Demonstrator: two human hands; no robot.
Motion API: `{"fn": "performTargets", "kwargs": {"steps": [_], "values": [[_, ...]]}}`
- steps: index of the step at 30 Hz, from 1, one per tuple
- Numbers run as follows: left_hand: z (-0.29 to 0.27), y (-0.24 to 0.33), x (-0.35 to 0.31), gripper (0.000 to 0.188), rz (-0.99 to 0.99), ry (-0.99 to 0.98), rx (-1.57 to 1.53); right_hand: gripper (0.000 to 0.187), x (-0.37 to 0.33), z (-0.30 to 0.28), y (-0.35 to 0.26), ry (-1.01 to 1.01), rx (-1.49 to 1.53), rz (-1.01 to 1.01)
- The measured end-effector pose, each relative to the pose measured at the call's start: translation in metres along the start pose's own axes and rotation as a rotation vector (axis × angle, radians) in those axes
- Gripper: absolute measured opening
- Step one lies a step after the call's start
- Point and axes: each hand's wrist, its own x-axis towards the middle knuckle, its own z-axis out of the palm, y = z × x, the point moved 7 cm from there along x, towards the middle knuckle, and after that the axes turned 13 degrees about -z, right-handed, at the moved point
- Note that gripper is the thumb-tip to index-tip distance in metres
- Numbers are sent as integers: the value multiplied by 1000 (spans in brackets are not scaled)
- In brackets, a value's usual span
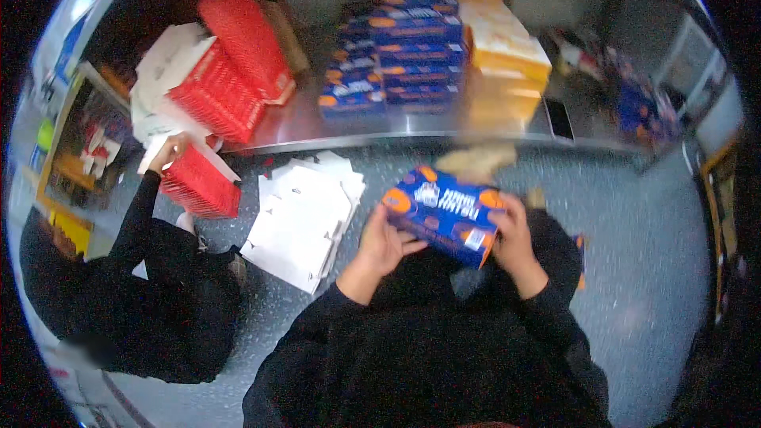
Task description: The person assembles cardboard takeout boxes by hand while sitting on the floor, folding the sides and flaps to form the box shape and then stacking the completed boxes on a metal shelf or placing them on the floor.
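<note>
A blue cardboard box (448, 214) with orange spots and white lettering is held up in front of me, slightly tilted. My left hand (382, 246) holds it at the left end, the fingers spread beneath its lower edge. Its right end is gripped by my right hand (513, 239), whose fingertips reach around the far side. The box looks folded into shape with its lid down. To the left of my left hand lies a stack of flat white cardboard sheets (301, 218), low near the floor.
Along a metal counter (404, 125) stand stacked blue boxes (418, 47), blurred yellow boxes (507, 40) and red cartons (222, 87). A black phone (559, 120) lies near its edge. At left, a seated person's hand (169, 152) holds a red carton (200, 182).
</note>
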Motion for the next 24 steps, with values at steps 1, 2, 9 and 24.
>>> {"fn": "performTargets", "kwargs": {"steps": [1, 2, 9, 24], "values": [[-9, 5, -1, 61, 68, 222, 107, 49, -1, 13, 2, -51, 56, 25], [-26, 8, 4, 56, 105, 297, 131, 50, -3, 23, 0, -75, 70, 16], [-83, 122, -9, 54, 630, 336, -157, 86, -19, 16, 35, -391, -122, 304], [-128, 418, 167, 68, 1049, 1165, 159, 57, -79, 22, 110, -653, -435, 680]]}}
